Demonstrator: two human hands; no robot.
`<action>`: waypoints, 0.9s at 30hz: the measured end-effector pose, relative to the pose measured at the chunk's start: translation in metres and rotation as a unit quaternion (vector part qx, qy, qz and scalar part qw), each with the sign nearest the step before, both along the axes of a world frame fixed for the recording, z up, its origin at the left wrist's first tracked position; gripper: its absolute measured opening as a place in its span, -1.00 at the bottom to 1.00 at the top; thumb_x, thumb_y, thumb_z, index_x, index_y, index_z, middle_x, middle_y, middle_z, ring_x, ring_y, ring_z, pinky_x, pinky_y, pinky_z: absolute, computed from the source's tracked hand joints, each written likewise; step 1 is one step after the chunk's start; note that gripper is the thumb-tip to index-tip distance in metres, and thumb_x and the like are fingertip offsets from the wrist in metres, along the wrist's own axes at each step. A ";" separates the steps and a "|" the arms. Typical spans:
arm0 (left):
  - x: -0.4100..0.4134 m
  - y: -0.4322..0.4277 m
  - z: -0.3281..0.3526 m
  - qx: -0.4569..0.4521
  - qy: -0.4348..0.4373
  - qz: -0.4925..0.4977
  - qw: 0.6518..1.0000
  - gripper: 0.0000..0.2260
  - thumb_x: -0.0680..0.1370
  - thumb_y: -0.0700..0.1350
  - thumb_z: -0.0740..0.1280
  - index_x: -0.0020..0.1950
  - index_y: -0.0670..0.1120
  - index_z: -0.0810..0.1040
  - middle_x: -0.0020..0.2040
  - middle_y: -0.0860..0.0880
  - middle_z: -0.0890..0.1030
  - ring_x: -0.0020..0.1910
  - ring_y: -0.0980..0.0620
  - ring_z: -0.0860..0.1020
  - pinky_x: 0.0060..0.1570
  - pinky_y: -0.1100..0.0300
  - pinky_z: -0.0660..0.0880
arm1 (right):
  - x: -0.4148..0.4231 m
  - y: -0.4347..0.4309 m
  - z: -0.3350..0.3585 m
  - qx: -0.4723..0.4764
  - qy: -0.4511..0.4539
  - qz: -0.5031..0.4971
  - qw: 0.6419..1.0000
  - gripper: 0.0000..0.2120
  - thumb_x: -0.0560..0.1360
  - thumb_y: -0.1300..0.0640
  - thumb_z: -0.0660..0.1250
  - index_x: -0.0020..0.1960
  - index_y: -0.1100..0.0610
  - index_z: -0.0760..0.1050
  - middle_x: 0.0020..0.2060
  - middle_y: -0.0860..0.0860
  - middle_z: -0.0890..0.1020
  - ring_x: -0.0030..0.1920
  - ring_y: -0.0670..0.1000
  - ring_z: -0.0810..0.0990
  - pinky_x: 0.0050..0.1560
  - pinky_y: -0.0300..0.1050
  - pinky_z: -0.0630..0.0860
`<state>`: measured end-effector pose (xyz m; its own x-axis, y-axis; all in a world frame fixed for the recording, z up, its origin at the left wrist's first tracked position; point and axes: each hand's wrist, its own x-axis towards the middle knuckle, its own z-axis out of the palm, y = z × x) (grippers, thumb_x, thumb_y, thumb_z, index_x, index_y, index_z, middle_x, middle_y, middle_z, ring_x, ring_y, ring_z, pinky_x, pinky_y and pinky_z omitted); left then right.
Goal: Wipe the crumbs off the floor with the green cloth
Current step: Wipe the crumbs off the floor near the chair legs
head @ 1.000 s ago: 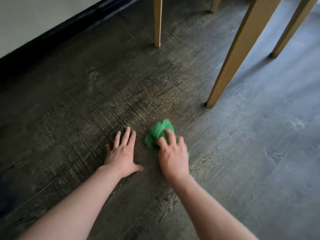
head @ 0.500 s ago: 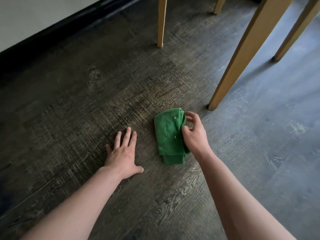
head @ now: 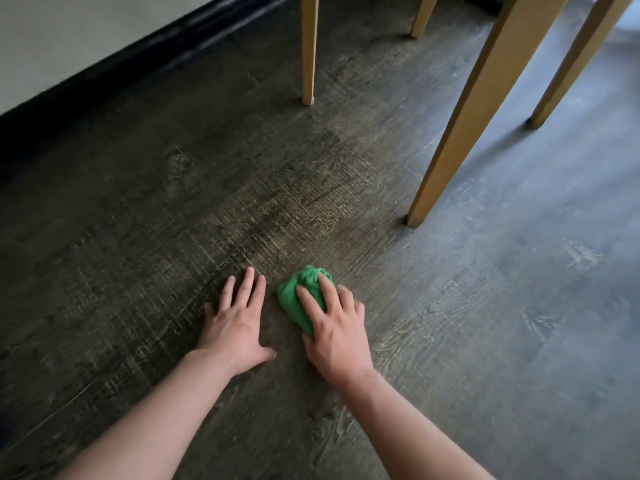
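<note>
The green cloth [head: 294, 297] lies bunched on the dark wood-grain floor [head: 173, 220], just ahead of me. My right hand [head: 334, 327] presses down on top of it, fingers spread over the fabric and covering its near half. My left hand [head: 237, 322] rests flat on the bare floor right beside the cloth, palm down, fingers apart, holding nothing. No crumbs are distinguishable on the floor in this view.
Wooden furniture legs stand ahead: a thick leg [head: 460, 133] to the right of the cloth, a thin leg [head: 309, 50] further back, and others [head: 575, 64] at the far right. A dark baseboard [head: 104, 74] under a pale wall runs along the upper left.
The cloth was laid out flat with my right hand pinching its right edge; now it is bunched up under my right hand, nearer my left hand. My left hand stayed put.
</note>
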<state>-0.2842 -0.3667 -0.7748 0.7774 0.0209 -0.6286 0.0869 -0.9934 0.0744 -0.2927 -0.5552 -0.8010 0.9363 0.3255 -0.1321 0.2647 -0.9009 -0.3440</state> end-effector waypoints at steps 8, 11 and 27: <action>0.001 -0.003 -0.001 0.001 0.019 0.009 1.000 0.23 0.37 0.23 0.55 0.64 0.01 -0.36 0.62 0.04 -0.48 0.65 -0.16 -0.33 0.56 -0.39 0.04 | 0.086 -0.056 0.022 0.151 -0.005 -0.049 0.987 -0.40 0.38 0.10 0.41 0.43 0.02 0.47 0.39 0.16 0.51 0.31 0.24 0.52 0.39 0.11 0.42; 0.000 -0.002 -0.001 -0.002 0.016 0.009 1.000 0.23 0.37 0.23 0.54 0.64 0.02 -0.36 0.63 0.05 -0.46 0.65 -0.15 -0.32 0.57 -0.38 0.04 | 0.160 -0.057 0.014 0.090 -0.013 -0.067 0.994 -0.41 0.44 0.11 0.41 0.47 0.02 0.45 0.44 0.19 0.47 0.36 0.30 0.46 0.42 0.17 0.38; -0.009 0.001 0.000 -0.029 -0.027 0.021 0.999 0.19 0.40 0.24 0.51 0.65 -0.12 -0.30 0.65 -0.01 -0.43 0.65 -0.06 -0.33 0.60 -0.29 -0.02 | 0.056 -0.085 -0.011 0.056 -0.032 0.204 0.977 -0.56 0.49 0.03 0.36 0.36 -0.09 0.51 0.38 0.10 0.53 0.16 0.19 0.54 0.10 0.15 0.52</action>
